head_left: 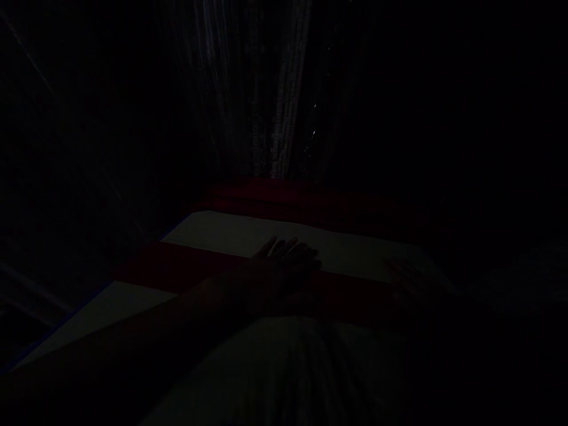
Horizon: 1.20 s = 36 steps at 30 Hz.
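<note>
the scene is very dark. the left hand [277, 269] lies flat, fingers spread, on a pale cloth [248, 234] crossed by 1 red band [177, 266]. the right hand [410, 281] is barely visible; its grip cannot be told. a curtain [275, 118] hangs behind.

You had your left hand [277, 266] lying flat on cloth: a pale sheet [248, 235] that looked matt and smooth, with no gloss anywhere on it. The red band [177, 266] crossing it under your palm was cloth too, dull and even. Nearer you the same pale fabric showed soft lengthwise creases. Beyond it a dark red fabric [284, 198] lay folded, also matt. Behind that hung a curtain [266, 118] of thin, loosely woven stuff in vertical folds, with a few tiny glints on it. Your right hand [415, 284] was too dark to judge what surface it met.
</note>
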Motion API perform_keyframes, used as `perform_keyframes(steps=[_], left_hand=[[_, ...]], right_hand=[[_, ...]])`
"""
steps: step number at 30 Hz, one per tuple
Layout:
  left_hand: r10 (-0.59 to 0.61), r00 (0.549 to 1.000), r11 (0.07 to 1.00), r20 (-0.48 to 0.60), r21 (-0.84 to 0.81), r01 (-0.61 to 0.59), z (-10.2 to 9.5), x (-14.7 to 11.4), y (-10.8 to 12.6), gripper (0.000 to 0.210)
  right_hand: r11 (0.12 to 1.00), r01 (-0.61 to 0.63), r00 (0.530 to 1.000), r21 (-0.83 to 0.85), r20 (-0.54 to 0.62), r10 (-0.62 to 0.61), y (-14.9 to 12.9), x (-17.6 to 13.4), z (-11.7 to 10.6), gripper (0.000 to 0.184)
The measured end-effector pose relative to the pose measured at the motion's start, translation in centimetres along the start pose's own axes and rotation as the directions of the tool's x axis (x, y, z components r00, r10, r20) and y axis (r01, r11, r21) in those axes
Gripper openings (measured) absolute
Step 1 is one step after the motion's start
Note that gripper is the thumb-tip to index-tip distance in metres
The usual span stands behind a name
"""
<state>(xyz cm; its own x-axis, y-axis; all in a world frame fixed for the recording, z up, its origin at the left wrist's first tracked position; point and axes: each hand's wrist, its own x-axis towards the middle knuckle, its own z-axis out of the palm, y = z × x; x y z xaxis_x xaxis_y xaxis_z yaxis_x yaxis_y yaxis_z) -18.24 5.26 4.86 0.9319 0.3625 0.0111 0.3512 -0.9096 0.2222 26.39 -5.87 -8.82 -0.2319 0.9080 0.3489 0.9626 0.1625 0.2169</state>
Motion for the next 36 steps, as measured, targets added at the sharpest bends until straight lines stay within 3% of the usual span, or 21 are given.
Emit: perform_keyframes(steps=[2, 4, 6, 9, 11, 15, 17, 21, 23, 28, 31, 36], left_hand=[[0.018, 0.999, 0.999, -0.036, 0.034, -0.017, -0.6, -0.1, 0.7, 0.073], [0.025, 1.000, 1.000, -0.003, -0.010, -0.025, -0.9, -0.1, 1.2, 0.072], [0.020, 0.998, 0.998, 0.066, -0.067, -0.015, -0.9, -0.1, 1.4, 0.077], [0.036, 0.995, 0.996, 0.093, -0.086, -0.028, -0.3, -0.1, 1.0, 0.081], [0.048, 0.997, 0.995, 0.067, -0.089, -0.042, 0.2, -0.2, 0.5, 0.082], [0.043, 0.998, 0.993, 0.035, -0.113, -0.039, 0.7, -0.1, 0.0, 0.083], [0.034, 0.999, 0.992, 0.004, -0.124, -0.034, 0.6, 0.1, 0.2, 0.078], [0.015, 0.999, 0.996, -0.032, -0.089, -0.017, 1.2, 0.4, 0.2, 0.072], [0.002, 1.000, 0.998, -0.029, -0.058, -0.004, 1.9, 0.5, -0.2, 0.077], [0.012, 0.997, 1.000, -0.075, -0.024, -0.014, 3.2, 0.4, -1.4, 0.079], [0.033, 0.996, 0.999, -0.078, -0.029, -0.035, 2.7, 0.2, -1.0, 0.078], [0.046, 0.998, 0.998, -0.035, -0.046, -0.047, 1.6, 0.0, 0.0, 0.080]], right_hand=[[0.993, 0.087, 0.995, -0.083, -0.045, -0.091, -1.0, -0.4, -0.8, 0.067], [0.999, 0.030, 0.999, -0.042, -0.039, -0.032, -3.2, 0.2, -2.6, 0.068], [0.999, 0.052, 0.998, 0.012, -0.034, -0.051, -5.4, 1.3, -4.3, 0.065], [0.978, 0.207, 0.976, -0.035, -0.063, -0.209, -7.3, 2.2, -5.6, 0.068], [0.979, 0.186, 0.976, -0.079, -0.096, -0.193, -7.5, 2.1, -5.6, 0.061], [0.994, 0.062, 0.995, -0.086, 0.082, -0.055, -7.0, 1.7, -5.8, 0.065], [0.997, 0.031, 0.998, -0.064, 0.065, -0.027, -7.4, 2.1, -6.1, 0.066], [0.994, 0.096, 0.995, -0.059, -0.016, -0.097, -9.1, 3.0, -6.3, 0.062], [0.987, 0.132, 0.991, -0.088, -0.002, -0.133, -9.4, 2.9, -6.0, 0.062], [0.990, 0.124, 0.990, -0.070, 0.082, -0.118, -6.9, 1.6, -4.9, 0.062], [0.986, 0.164, 0.982, -0.038, 0.101, -0.160, -6.4, 1.7, -4.7, 0.064], [0.973, 0.169, 0.985, -0.154, 0.008, -0.170, -9.0, 2.7, -5.8, 0.061]])
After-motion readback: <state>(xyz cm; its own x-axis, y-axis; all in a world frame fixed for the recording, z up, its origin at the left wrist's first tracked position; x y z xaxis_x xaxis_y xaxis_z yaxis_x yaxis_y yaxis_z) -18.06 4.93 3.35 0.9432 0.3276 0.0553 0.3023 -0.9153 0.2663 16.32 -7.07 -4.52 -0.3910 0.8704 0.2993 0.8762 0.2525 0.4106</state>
